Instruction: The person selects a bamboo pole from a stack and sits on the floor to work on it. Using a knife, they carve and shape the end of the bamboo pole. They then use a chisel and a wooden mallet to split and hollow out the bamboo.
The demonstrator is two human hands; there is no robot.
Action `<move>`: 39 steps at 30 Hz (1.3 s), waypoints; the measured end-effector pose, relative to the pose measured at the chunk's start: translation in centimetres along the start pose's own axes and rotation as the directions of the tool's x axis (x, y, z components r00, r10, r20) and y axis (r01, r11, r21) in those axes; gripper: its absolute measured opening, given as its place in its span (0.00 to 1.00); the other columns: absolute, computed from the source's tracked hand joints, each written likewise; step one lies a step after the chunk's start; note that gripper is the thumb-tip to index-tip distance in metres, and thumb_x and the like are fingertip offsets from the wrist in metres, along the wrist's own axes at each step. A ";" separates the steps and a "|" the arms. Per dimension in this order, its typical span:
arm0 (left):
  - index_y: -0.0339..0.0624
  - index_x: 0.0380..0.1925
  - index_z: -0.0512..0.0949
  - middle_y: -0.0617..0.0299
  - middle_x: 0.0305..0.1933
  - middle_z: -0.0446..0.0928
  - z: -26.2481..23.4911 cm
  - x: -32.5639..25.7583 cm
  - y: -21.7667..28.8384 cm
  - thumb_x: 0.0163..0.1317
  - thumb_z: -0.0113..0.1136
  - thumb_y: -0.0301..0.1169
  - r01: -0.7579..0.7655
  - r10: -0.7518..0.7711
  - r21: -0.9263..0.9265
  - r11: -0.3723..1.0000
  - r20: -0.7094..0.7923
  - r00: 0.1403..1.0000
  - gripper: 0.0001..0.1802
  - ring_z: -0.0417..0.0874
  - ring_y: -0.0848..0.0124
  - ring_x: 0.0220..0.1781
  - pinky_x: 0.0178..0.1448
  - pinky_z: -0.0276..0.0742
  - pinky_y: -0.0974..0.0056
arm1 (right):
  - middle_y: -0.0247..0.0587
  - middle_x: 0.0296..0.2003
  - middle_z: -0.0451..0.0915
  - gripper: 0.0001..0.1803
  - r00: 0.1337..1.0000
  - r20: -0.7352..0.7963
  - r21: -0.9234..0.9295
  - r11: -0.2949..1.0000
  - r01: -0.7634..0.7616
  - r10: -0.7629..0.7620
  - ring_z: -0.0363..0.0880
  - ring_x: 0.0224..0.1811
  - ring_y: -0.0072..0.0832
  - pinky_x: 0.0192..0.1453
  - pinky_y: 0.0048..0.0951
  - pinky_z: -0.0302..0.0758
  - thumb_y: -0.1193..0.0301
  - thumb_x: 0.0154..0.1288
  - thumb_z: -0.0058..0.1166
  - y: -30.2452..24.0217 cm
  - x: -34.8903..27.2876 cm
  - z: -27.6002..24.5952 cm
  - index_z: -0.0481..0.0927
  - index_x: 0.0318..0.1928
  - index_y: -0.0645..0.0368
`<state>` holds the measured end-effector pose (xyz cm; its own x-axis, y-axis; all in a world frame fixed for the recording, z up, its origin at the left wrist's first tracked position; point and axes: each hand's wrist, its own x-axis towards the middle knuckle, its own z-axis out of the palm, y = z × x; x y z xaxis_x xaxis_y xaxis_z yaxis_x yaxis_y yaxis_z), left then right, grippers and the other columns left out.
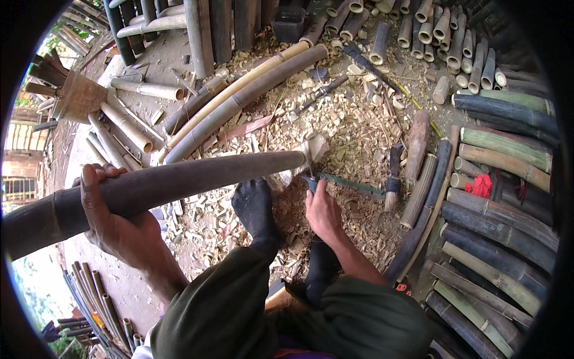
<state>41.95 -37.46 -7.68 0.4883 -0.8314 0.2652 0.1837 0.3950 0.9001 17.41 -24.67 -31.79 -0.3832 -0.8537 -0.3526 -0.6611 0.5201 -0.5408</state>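
two hands have curled fingers: the left hand [130,232] grasps a pole [203,178], seemingly to steady it. the right hand [323,210] clenches a tool handle [311,182] near the pole's end.

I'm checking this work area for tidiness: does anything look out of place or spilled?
Crumpled red material lies among the stacked bamboo lengths at right; its bright colour looks out of place there. Loose pale chips are also strewn messily around the feet.

Dark bamboo pole [209,179] in left fingers [91,185]
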 end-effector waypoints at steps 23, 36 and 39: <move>0.40 0.51 0.72 0.56 0.51 0.74 -4.9 4.8 -2.0 0.66 0.64 0.25 0.110 -0.052 -0.256 0.960 0.225 0.973 0.16 0.74 0.67 0.52 0.62 0.72 0.54 | 0.69 0.35 0.82 0.20 0.994 0.101 0.254 0.967 0.022 -0.049 0.83 0.40 0.67 0.42 0.60 0.77 0.62 0.80 0.49 2.1 -2.8 -4.3 0.68 0.57 0.68; 0.42 0.55 0.67 0.59 0.46 0.70 -2.7 0.7 0.0 0.66 0.60 0.25 0.074 0.095 -0.343 0.936 0.450 0.888 0.20 0.72 0.68 0.50 0.62 0.69 0.56 | 0.64 0.31 0.83 0.19 0.996 0.022 -0.008 0.996 0.084 -0.084 0.86 0.33 0.61 0.34 0.55 0.82 0.60 0.81 0.47 2.4 -1.0 -3.3 0.69 0.56 0.63; 0.42 0.55 0.67 0.58 0.46 0.70 -3.5 1.0 0.6 0.66 0.60 0.24 0.057 0.094 -0.322 0.945 0.434 0.896 0.19 0.71 0.68 0.50 0.62 0.68 0.57 | 0.63 0.31 0.83 0.19 0.987 -0.017 0.143 0.977 0.161 -0.160 0.86 0.34 0.61 0.34 0.54 0.81 0.61 0.80 0.48 0.7 -2.8 -4.3 0.69 0.57 0.64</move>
<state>45.58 -36.68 -8.09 0.0841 -0.8774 0.4723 0.4757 0.4518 0.7547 15.30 -22.02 -27.87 -0.2837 -0.9262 -0.2483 -0.6147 0.3745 -0.6942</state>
